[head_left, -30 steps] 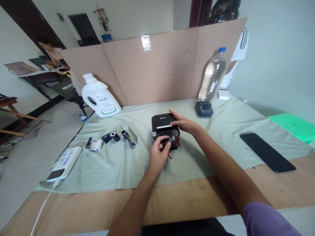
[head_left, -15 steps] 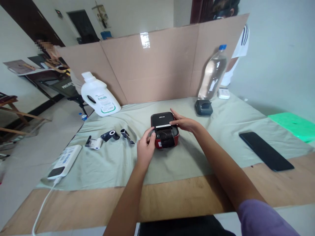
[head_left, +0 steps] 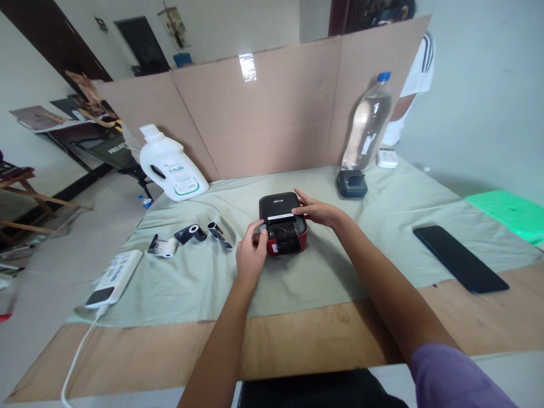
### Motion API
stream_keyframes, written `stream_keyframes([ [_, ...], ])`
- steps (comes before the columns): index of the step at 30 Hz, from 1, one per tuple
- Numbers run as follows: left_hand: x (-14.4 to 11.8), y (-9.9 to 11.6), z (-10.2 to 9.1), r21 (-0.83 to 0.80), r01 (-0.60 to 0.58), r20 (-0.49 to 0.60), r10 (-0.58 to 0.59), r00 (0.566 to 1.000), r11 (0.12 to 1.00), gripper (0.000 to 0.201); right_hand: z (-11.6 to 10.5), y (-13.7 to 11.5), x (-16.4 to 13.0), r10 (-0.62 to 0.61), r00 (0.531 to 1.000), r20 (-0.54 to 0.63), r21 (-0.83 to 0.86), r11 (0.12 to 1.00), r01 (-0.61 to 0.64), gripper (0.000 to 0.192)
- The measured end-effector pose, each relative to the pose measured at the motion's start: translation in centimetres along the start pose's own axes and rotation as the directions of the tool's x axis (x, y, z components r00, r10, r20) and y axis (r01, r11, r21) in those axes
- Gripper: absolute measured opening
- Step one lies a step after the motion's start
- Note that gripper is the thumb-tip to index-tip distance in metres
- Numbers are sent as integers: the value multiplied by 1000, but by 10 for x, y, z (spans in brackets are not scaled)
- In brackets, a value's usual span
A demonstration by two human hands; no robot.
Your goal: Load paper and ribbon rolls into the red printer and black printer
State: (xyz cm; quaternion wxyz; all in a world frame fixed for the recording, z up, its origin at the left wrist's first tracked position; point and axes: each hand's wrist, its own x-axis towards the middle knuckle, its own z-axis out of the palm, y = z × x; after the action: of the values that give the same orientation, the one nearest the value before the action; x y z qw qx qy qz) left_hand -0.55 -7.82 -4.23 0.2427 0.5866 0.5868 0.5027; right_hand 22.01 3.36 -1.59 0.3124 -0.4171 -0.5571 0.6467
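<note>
A small black and red label printer (head_left: 280, 207) sits on the green cloth in front of me. A dark, glossy strip (head_left: 288, 237) hangs over its front, and a narrow white band crosses its top. My left hand (head_left: 251, 249) is curled against the printer's left side, thumb at the front left corner. From the right, my right hand (head_left: 317, 211) holds the printer with its thumb on the top and its fingers along the far right side. Left of the printer lie a white roll with a dark tail (head_left: 164, 246), a black roll (head_left: 191, 233) and a smaller dark roll (head_left: 219, 233).
A white jug (head_left: 174, 170) and a tall clear bottle (head_left: 369, 124) stand before a cardboard screen (head_left: 263, 113). A dark box-shaped device (head_left: 352, 184) is by the bottle. A phone (head_left: 461, 259) lies right, a corded white power strip (head_left: 114, 279) left. Other people are beyond the screen.
Both hands keep nearly the same places on the label printer. The whole view has shifted slightly; the rolls and other objects lie as before.
</note>
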Motion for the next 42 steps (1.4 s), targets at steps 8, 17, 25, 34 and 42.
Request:
stream_keyframes([
  [8, 8, -2, 0, -12, 43, 20, -43, 999, 999, 22, 5, -3, -9, -6, 1000, -28, -13, 1000, 6, 93],
  [17, 4, -14, 9, 44, -118, -50, 120, 991, 992, 35, 9, 19, -15, -99, 995, -3, 27, 995, 99, 59],
  [25, 8, -20, 8, -61, -131, -26, 129, 991, 990, 36, 3, 20, -11, -104, 994, 27, 28, 994, 103, 64],
  [34, 10, -23, 11, -62, -87, -10, 86, 996, 994, 31, 10, 39, -7, -195, 980, -27, 148, 969, 197, 66],
  [42, 6, -10, 12, -311, 158, 82, -139, 987, 937, 54, 33, 68, -35, -467, 849, -247, -128, 884, 449, 72],
])
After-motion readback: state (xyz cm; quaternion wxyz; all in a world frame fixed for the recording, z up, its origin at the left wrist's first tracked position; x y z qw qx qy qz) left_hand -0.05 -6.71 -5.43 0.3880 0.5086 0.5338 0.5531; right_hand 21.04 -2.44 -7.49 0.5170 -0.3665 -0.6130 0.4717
